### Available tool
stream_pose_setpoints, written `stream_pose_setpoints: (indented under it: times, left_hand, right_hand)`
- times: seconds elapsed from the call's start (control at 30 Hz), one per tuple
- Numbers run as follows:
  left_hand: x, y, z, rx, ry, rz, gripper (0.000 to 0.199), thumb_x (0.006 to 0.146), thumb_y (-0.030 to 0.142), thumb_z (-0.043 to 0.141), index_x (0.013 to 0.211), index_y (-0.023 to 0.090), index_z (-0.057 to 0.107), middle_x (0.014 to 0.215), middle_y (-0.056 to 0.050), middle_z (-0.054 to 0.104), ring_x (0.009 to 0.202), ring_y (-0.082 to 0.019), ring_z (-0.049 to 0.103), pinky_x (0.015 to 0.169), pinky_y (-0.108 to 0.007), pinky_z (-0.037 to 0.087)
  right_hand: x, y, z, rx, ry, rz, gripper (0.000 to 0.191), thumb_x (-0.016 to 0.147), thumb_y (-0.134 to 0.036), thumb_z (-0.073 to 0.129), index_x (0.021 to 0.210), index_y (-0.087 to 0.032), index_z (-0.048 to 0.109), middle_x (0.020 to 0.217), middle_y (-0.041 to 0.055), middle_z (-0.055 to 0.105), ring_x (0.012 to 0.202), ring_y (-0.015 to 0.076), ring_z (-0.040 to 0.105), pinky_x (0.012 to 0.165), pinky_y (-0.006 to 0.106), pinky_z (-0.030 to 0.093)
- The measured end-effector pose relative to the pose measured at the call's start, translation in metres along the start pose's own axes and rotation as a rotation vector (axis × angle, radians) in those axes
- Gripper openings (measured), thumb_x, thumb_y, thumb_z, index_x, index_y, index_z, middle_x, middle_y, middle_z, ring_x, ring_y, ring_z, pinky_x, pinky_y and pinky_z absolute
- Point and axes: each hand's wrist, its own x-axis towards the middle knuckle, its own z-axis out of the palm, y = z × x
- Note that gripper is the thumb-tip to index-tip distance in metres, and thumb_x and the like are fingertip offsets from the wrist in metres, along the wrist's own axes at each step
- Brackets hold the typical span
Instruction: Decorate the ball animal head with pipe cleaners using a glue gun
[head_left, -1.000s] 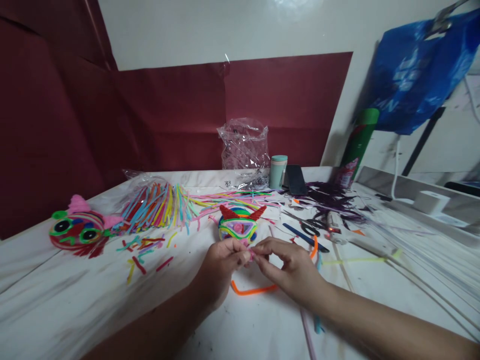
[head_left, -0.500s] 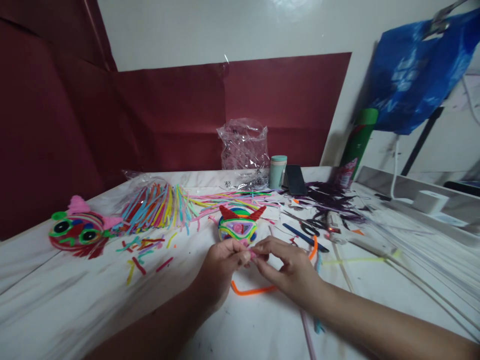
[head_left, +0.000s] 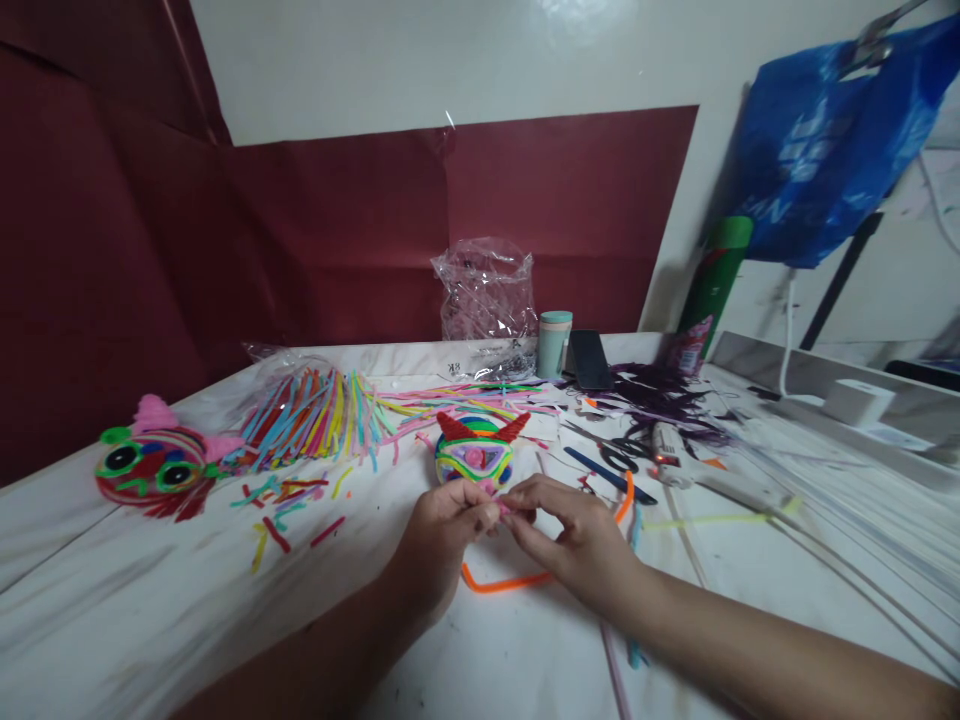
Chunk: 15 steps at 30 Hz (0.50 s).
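Observation:
My left hand (head_left: 444, 530) and my right hand (head_left: 576, 530) meet low in the middle, fingertips pinched together. Between them is a small pink piece of fuzzy pipe cleaner (head_left: 503, 507), mostly covered by the fingers. Just beyond the fingertips sits a round, striped pipe-cleaner figure (head_left: 475, 456) with two red horns, its lower part hidden by my hands. An orange pipe cleaner (head_left: 504, 583) lies bent on the table beneath the right hand. Part of a light blue pipe cleaner (head_left: 636, 640) shows beyond the right forearm.
A fish-like pipe-cleaner figure (head_left: 154, 462) lies at left, near short colourful scraps (head_left: 289, 488) and a bundle of pipe cleaners (head_left: 315, 418). Scissors (head_left: 616, 452), a blue strip-like tool (head_left: 600, 472) and a glue gun (head_left: 670, 455) lie at right. Behind stand a cup (head_left: 555, 345) and a phone (head_left: 590, 360).
Both hands keep their pinch on the pink piece, with hardly any finger movement. The whole view has shifted very slightly.

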Motion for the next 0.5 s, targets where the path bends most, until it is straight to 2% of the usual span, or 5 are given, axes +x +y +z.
stream_pose_setpoints:
  times: [0.5]
  left_hand:
    - [-0.0003, 0.0024, 0.002, -0.004, 0.02, -0.01, 0.018, 0.065, 0.027, 0.063, 0.057, 0.015, 0.054, 0.056, 0.0, 0.052, 0.062, -0.014, 0.046, 0.065, -0.028, 0.033]
  right_hand:
    - [0.0, -0.0003, 0.0019, 0.034, 0.006, 0.062, 0.009, 0.077, -0.015, 0.056, 0.079, -0.016, 0.065, 0.074, 0.0059, 0.067, 0.07, 0.0158, 0.063, 0.065, 0.027, 0.052]
